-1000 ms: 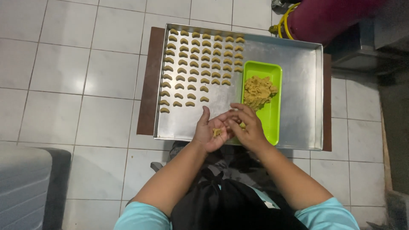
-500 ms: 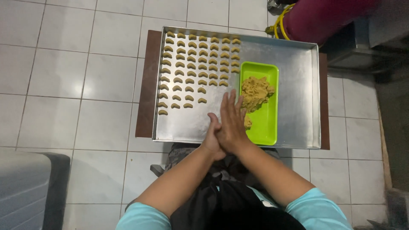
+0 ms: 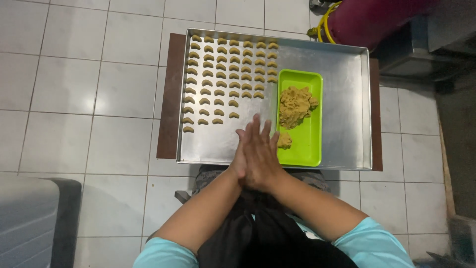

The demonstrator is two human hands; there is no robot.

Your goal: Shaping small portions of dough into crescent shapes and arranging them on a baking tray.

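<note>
The right hand (image 3: 263,159) is lying flat over the left hand (image 3: 241,159), fingers straight and together, probably rolling a hidden dough bit, just near of the green tray (image 3: 312,144) holding the dough lump (image 3: 295,105). Left of that tray, crescent pieces (image 3: 223,74) are filling the metal pan (image 3: 347,109).

Hands (image 3: 258,159) went from cupped to palms pressed flat together, fingers fwd.
</note>
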